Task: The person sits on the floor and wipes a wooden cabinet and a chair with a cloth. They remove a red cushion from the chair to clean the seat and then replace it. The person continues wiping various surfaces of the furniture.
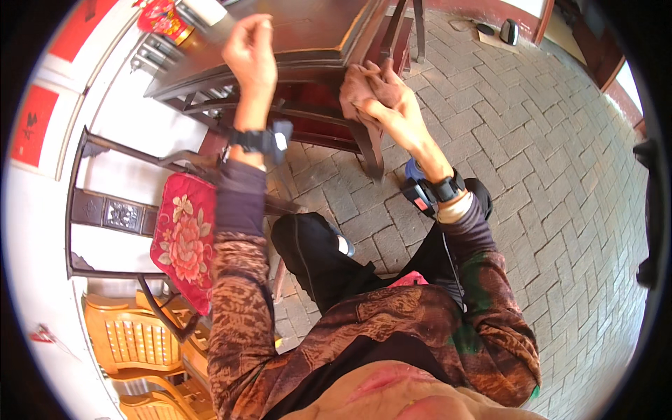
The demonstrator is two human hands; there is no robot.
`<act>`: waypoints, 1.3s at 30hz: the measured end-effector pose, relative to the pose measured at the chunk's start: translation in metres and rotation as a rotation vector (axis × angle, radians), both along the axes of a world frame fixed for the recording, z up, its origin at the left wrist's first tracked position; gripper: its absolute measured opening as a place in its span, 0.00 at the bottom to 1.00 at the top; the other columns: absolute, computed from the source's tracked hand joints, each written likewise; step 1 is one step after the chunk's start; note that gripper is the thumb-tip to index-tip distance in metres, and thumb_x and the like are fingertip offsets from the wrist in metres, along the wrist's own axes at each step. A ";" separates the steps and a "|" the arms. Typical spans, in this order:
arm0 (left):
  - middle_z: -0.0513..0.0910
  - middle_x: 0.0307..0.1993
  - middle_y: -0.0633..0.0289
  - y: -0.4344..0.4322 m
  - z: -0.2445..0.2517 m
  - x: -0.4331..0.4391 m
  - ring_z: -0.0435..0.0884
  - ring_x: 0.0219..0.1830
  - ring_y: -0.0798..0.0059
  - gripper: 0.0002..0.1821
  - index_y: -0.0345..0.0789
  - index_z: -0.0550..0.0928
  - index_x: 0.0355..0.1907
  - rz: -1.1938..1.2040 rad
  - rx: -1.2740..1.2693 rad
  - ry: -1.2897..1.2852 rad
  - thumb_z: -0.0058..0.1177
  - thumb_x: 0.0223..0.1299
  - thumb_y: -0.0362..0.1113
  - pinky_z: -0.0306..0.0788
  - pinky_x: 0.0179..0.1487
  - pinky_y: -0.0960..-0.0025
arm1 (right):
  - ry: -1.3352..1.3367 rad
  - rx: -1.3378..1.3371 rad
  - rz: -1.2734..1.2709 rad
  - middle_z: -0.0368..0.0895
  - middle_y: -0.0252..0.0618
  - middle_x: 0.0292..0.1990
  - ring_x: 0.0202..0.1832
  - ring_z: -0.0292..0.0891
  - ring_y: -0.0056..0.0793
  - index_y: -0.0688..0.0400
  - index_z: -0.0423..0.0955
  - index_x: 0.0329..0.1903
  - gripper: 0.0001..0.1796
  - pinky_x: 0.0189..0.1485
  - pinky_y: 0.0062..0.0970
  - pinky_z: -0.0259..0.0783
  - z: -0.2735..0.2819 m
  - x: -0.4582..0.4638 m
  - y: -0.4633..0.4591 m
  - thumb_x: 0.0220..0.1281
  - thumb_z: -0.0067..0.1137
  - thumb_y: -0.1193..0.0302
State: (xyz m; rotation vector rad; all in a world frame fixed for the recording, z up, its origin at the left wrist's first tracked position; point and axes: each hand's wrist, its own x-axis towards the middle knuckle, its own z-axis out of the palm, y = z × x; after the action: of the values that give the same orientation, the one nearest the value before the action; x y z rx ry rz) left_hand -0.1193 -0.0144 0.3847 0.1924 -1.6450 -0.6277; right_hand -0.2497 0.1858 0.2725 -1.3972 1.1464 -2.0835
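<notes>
My left hand [253, 58] is raised in front of the dark wooden table [310, 31], its fingers curled and the thumb tip against them. Anything pinched between them is too small to see. Lower and to the right, my right hand [396, 102] is near the table's front corner. Its thumb presses across a small crumpled brownish piece [358, 89], which looks soft; its exact kind is unclear. Each wrist wears a black strap with a small device, the left device [281, 140] and the right device [420, 197].
A dark wooden armchair [79, 210] with a red floral cushion [184, 236] stands at my left. Lighter wooden chairs [139, 341] are behind it. Grey brick paving [551, 210] spreads to the right. A kettle-like object [509, 31] sits by the far wall. A red ornament [163, 21] is on the table.
</notes>
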 end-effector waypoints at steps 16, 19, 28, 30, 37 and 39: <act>0.77 0.66 0.53 0.138 -0.190 0.135 0.74 0.67 0.68 0.34 0.34 0.69 0.74 -0.543 0.817 -0.470 0.63 0.70 0.38 0.66 0.71 0.64 | -0.379 0.506 0.385 0.81 0.34 0.53 0.55 0.78 0.25 0.61 0.73 0.65 0.25 0.61 0.26 0.74 -0.047 0.067 0.038 0.74 0.63 0.60; 0.84 0.55 0.58 0.130 -0.200 0.155 0.79 0.57 0.74 0.20 0.30 0.78 0.64 -0.388 0.717 -0.593 0.54 0.75 0.36 0.71 0.65 0.68 | -0.479 0.520 0.347 0.82 0.37 0.53 0.54 0.79 0.28 0.62 0.73 0.65 0.27 0.61 0.30 0.76 -0.067 0.054 0.032 0.74 0.63 0.58; 0.85 0.52 0.62 0.131 -0.178 0.188 0.81 0.49 0.74 0.16 0.27 0.83 0.55 -0.334 0.433 -0.528 0.53 0.69 0.31 0.71 0.55 0.71 | -0.447 0.945 0.091 0.81 0.47 0.58 0.53 0.83 0.36 0.60 0.70 0.68 0.35 0.40 0.35 0.82 -0.140 0.046 0.032 0.71 0.62 0.48; 0.86 0.50 0.62 0.133 -0.178 0.190 0.81 0.48 0.76 0.16 0.27 0.84 0.54 -0.414 0.720 -0.441 0.52 0.67 0.29 0.72 0.55 0.72 | -0.208 1.086 0.158 0.83 0.45 0.53 0.46 0.85 0.34 0.59 0.71 0.67 0.33 0.34 0.31 0.81 -0.147 0.048 0.037 0.70 0.63 0.51; 0.86 0.54 0.54 0.123 -0.204 0.198 0.84 0.52 0.71 0.19 0.29 0.80 0.60 -0.598 0.974 -0.010 0.48 0.75 0.38 0.75 0.60 0.66 | 0.283 0.814 -0.015 0.87 0.38 0.34 0.31 0.83 0.21 0.62 0.79 0.57 0.19 0.29 0.25 0.77 -0.102 0.019 0.024 0.71 0.63 0.65; 0.86 0.54 0.54 0.117 -0.208 0.199 0.84 0.52 0.68 0.19 0.30 0.79 0.61 -0.589 0.949 0.110 0.49 0.77 0.40 0.75 0.62 0.63 | 0.310 0.551 -0.179 0.87 0.36 0.37 0.36 0.81 0.18 0.61 0.80 0.56 0.15 0.37 0.23 0.76 -0.069 0.005 0.011 0.72 0.63 0.67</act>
State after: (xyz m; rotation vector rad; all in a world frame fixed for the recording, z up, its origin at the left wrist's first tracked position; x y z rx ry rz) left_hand 0.0798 0.1025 0.1768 0.3463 -1.1720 -1.8152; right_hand -0.2445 0.1970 0.2037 -1.3957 1.8561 -1.4990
